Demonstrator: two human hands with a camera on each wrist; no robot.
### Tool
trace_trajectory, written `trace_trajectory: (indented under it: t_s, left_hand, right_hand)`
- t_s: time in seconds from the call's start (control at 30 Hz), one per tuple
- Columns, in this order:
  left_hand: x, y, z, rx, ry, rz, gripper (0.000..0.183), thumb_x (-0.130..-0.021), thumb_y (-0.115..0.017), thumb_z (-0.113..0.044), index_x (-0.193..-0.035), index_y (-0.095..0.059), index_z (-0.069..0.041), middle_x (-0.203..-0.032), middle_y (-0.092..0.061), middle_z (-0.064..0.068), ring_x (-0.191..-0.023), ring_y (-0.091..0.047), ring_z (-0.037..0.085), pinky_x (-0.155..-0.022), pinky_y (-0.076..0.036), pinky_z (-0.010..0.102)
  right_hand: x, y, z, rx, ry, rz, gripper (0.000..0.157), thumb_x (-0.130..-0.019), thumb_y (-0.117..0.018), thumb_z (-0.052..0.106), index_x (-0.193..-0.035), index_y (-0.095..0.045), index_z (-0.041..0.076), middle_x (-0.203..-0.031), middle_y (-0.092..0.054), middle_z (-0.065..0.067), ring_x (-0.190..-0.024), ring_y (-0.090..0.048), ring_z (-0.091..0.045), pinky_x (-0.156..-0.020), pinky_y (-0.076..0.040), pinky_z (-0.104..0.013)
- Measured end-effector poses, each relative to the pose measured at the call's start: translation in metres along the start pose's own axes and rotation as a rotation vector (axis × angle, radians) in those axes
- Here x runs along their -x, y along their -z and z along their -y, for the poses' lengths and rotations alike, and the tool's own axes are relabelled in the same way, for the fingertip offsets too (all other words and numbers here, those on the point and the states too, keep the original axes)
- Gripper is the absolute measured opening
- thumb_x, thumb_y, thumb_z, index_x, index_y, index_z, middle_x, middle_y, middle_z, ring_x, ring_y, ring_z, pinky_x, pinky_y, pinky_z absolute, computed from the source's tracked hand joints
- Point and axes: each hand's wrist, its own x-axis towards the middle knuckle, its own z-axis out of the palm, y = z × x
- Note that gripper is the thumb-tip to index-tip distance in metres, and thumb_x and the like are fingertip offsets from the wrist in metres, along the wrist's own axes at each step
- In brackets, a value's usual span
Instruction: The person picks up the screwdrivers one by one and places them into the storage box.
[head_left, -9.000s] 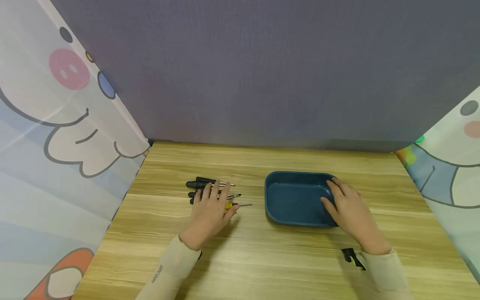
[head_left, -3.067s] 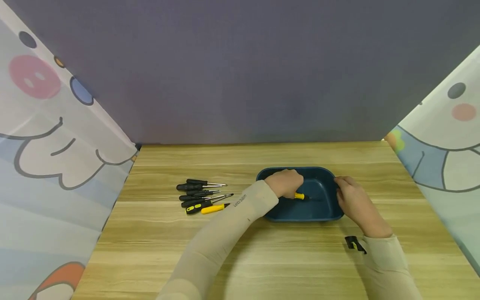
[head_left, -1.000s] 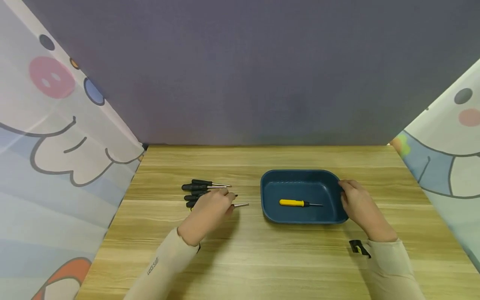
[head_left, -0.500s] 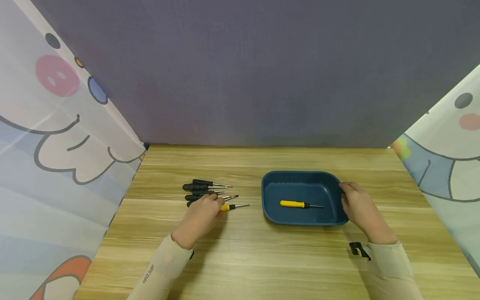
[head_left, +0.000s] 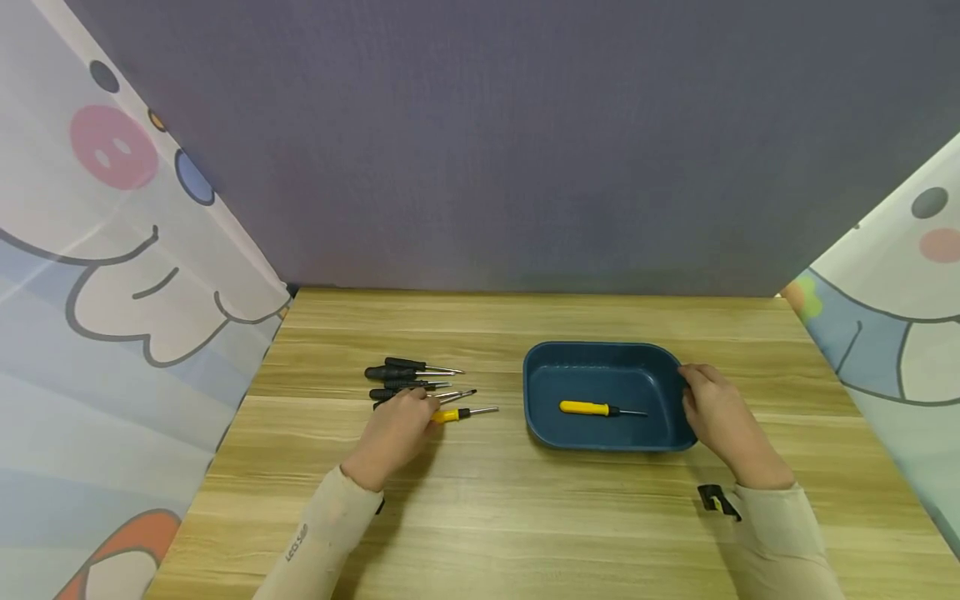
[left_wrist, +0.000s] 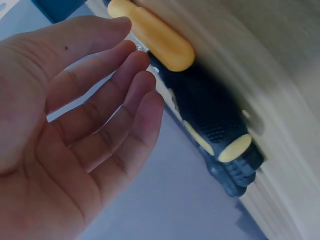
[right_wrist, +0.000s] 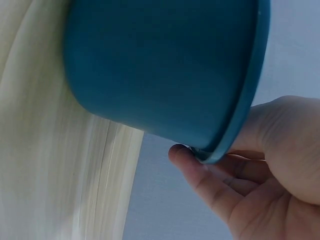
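My left hand (head_left: 396, 429) hovers at a yellow-handled screwdriver (head_left: 448, 415) on the table. In the left wrist view its fingers bend loosely with a gap to the thumb, and the yellow handle (left_wrist: 167, 42) lies beyond the fingertips. Beside it are several black-handled screwdrivers (head_left: 393, 373), one with yellow patches (left_wrist: 235, 148) on its grip; the hand partly hides them in the head view. My right hand (head_left: 723, 417) pinches the right end of a dark blue plastic bin (head_left: 534, 429) by its rim, thumb and fingers on either side. Inside the bin lies another yellow screwdriver (head_left: 585, 407).
The wood-grain table (head_left: 525, 533) runs back to a grey panel (head_left: 480, 150). Cartoon-printed curtains (head_left: 112, 250) hang on both sides. Beside the right cuff a black strap piece (head_left: 716, 500) shows.
A yellow screwdriver was carried into the bin and released there by my left hand, which then returned to the pile. Lately it has drawn back slightly leftward. My right hand stays at the bin.
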Motion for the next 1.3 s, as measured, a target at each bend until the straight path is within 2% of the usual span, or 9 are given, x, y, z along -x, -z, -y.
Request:
trace_trajectory:
  t_s: [0.17, 0.57, 1.3]
  left_hand:
    - [0.0, -0.004, 0.002, -0.015, 0.011, 0.007, 0.013, -0.082, -0.083, -0.01, -0.091, -0.074, -0.007, -0.08, -0.06, 0.005, -0.076, -0.063, 0.024, -0.062, -0.055, 0.037]
    - [0.001, -0.007, 0.001, -0.027, 0.013, 0.014, 0.011, -0.083, -0.079, -0.004, -0.093, -0.073, -0.005, -0.084, -0.061, 0.009, -0.078, -0.064, 0.027, -0.061, -0.056, 0.038]
    - [-0.001, -0.012, 0.001, -0.054, 0.007, 0.023, 0.014, -0.084, -0.08, -0.007, -0.095, -0.073, -0.005, -0.088, -0.062, 0.011, -0.081, -0.063, 0.028, -0.063, -0.057, 0.038]
  right_hand:
    - [0.0, 0.0, 0.0, -0.002, 0.002, -0.002, 0.032, -0.082, -0.064, -0.018, -0.113, -0.057, -0.023, -0.11, -0.057, -0.038, -0.097, -0.059, -0.054, -0.077, -0.052, -0.059]
    - [-0.001, 0.001, 0.0, -0.003, -0.018, 0.02, 0.032, -0.083, -0.063, -0.017, -0.114, -0.057, -0.023, -0.112, -0.056, -0.039, -0.1, -0.058, -0.054, -0.079, -0.052, -0.059]
    - [-0.001, -0.001, 0.001, -0.002, -0.013, 0.012, 0.032, -0.082, -0.063, -0.018, -0.114, -0.057, -0.024, -0.112, -0.056, -0.039, -0.099, -0.058, -0.054, -0.078, -0.052, -0.059]
